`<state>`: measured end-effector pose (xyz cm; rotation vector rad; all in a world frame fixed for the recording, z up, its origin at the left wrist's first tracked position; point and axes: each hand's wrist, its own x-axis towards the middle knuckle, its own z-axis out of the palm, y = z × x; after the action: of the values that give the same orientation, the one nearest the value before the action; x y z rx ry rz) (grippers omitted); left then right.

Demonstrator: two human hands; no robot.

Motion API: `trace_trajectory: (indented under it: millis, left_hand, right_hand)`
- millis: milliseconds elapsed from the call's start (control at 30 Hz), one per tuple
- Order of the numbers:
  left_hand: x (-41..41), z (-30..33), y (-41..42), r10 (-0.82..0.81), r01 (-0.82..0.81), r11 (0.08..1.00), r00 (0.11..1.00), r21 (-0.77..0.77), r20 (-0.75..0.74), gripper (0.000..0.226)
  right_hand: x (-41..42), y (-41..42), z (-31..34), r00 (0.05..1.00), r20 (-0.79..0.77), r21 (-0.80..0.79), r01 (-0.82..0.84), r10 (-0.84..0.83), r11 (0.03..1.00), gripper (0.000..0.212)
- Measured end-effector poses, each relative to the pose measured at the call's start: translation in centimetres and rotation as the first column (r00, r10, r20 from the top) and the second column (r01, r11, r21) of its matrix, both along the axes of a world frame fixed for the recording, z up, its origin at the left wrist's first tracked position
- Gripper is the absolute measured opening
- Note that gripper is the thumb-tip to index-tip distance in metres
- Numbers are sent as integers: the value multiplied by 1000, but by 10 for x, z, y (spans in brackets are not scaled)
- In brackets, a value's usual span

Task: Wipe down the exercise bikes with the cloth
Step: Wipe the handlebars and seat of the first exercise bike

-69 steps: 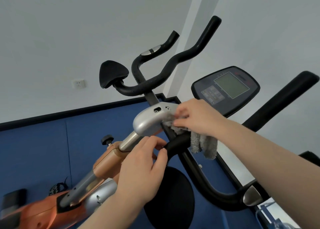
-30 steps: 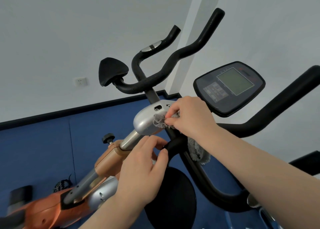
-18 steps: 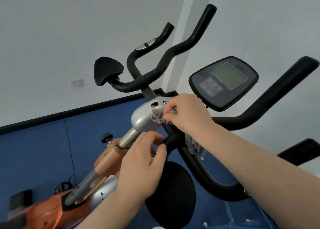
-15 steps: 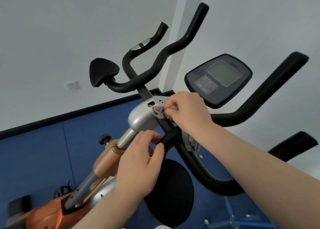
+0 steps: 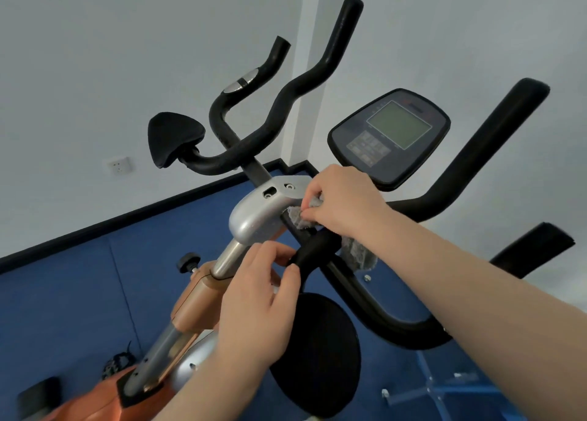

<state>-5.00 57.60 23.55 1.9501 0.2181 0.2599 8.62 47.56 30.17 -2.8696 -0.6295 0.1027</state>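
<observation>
We count two hands, one cloth, and what we take to be two exercise machines. Nearest us, our left hand [image 5: 257, 296] reaches up from the lower edge, back of the hand toward the camera, with thumb and fingers curled around the blunt end of a black foam grip [image 5: 313, 249] of the near handlebar. Just below that grip sits a round black pad [image 5: 320, 354], seen edge-on to flat.

Our right hand [image 5: 341, 203] comes in from the right on a long bare forearm, wrist bent slightly down. Its fingertips pinch the grey cloth [image 5: 298, 218] and press it against the underside edge of the silver bracket [image 5: 259, 215], where the bracket meets the black stem. The cloth is fuzzy and frayed-looking; a bunched corner shows at the fingers and a loose tail hangs behind the foam grip.

The bracket tops a chrome post rising out of the orange bike body [image 5: 197, 296], which carries one small black knob [image 5: 188, 259].

Farther off are a black curved handlebar [image 5: 286, 102] with a black pad [image 5: 173, 139] at its left, and one console [image 5: 390, 137] with a greenish screen. One wall socket [image 5: 120, 165] sits on the white wall above the blue floor.
</observation>
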Motion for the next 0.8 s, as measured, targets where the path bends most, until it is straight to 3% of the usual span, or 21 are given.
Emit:
trace_trajectory:
  millis: [133,267,367,567,800]
  left_hand:
    - [0,-3,-1,13,-18,993,999,-116,-36,12]
    - [2,-3,3,-40,32,986,998,-165,-47,11]
    - [3,-3,9,-119,105,977,991,-184,-67,13]
    - [-3,-8,29,-228,219,964,972,-150,-46,15]
    - [-26,-8,28,-176,178,982,984,-69,38,16]
  right_hand:
    - [1,0,-7,998,4,64,65,-66,996,4]
    - [-11,-8,2,998,-64,22,5,-4,1000,12]
    - [-28,-10,12,998,-65,75,-9,14,997,12]
    - [-72,-19,20,973,24,382,203,-229,902,11]
    - [-146,-28,-7,919,-46,534,353,-390,769,13]
